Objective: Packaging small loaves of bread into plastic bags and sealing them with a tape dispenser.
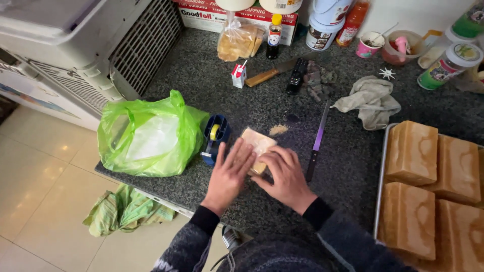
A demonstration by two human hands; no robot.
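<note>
While pressed, block [258, 146] under both hands

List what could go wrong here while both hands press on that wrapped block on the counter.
1. The long knife lies just beside the right hand, blade along the counter; a sideways slip could likely brush it.
2. The wrapped block sits close to the counter's front edge; a hard push might slide it off.
3. The tape dispenser stands by the left hand; its cutter could possibly nick fingers.

Hands [259, 174] cover much of the pale block [258, 142]; tray [379, 191] cut off at right; crumbs [278, 130], perhaps, too small
</note>
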